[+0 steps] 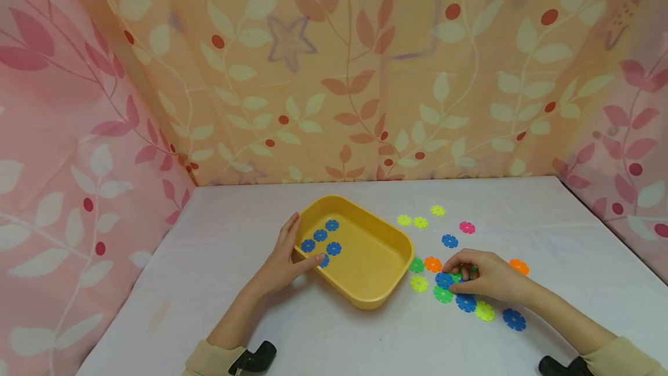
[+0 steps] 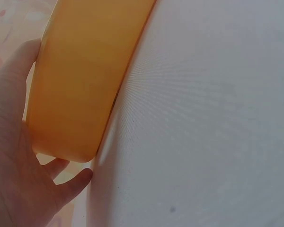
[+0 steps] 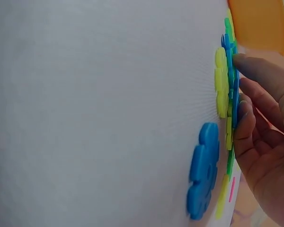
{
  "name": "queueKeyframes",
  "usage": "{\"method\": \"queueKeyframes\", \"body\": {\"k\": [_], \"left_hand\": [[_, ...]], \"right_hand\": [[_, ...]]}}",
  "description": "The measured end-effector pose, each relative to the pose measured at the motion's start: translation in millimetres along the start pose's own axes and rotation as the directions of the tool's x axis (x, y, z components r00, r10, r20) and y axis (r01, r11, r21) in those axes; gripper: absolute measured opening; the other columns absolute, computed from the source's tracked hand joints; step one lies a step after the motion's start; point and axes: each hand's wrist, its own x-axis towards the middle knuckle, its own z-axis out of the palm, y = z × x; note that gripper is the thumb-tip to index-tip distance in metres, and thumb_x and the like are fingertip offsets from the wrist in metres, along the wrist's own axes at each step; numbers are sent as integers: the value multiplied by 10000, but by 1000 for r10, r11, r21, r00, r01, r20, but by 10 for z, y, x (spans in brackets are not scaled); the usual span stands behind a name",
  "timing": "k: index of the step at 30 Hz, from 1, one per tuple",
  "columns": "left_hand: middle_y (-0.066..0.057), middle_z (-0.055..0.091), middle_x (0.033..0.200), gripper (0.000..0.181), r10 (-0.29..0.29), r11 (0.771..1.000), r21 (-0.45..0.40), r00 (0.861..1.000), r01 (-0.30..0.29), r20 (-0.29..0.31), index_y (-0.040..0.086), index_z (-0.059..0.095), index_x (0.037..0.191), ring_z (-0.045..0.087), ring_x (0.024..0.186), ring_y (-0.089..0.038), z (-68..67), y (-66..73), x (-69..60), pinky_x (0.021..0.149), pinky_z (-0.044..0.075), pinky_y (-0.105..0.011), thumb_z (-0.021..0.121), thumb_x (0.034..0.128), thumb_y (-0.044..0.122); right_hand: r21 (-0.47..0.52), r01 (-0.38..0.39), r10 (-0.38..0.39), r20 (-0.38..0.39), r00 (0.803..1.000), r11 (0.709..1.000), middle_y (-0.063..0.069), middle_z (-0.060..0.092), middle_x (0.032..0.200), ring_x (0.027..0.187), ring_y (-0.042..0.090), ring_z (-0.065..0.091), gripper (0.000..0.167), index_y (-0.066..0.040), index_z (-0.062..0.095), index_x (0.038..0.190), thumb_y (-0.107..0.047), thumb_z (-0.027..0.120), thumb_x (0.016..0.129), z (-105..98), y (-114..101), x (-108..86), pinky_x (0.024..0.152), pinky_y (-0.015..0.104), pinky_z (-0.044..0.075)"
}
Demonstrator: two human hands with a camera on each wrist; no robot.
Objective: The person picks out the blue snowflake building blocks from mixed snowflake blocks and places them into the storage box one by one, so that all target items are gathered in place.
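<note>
A yellow tray stands on the table with several blue flower-shaped discs in its left part. The left hand grips the tray's left end, thumb over the near rim; in the left wrist view the hand lies against the tray's outer wall. Right of the tray, the right hand has its thumb and fingertips on a blue disc among a cluster of discs. The right wrist view shows the right hand with fingers curled and fingertips at the blue and green discs.
Around the cluster lie a yellow disc, a blue disc, orange discs and a green disc. Farther back are a pink disc, a blue disc and several yellow discs. A patterned curtain hangs behind the table.
</note>
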Motion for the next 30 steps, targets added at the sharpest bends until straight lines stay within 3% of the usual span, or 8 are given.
{"method": "queueKeyframes", "body": {"k": [25, 30], "left_hand": [[57, -18, 1619, 1053, 3, 1000, 1, 1000, -3, -6, 151, 74, 1581, 50, 1479, -228, -3, 12, 0, 1148, 145, -525, 711, 836, 535], [65, -21, 1619, 1055, 0, 1000, 4, 1000, 0, -4, 152, 71, 1581, 48, 1479, -223, -1, 10, -1, 1148, 148, -524, 709, 836, 538]], "right_hand": [[-15, 60, -60, -6, 998, 998, -56, 581, 805, 707, 87, 535, 264, -180, 679, 1014, -284, 806, 808, 0, 19, 12, 576, 202, 466], [45, -18, 18, -7, 1000, 999, -9, 576, 801, 723, 120, 545, 291, -149, 676, 1025, -279, 810, 802, -1, -5, 18, 584, 206, 478]]}}
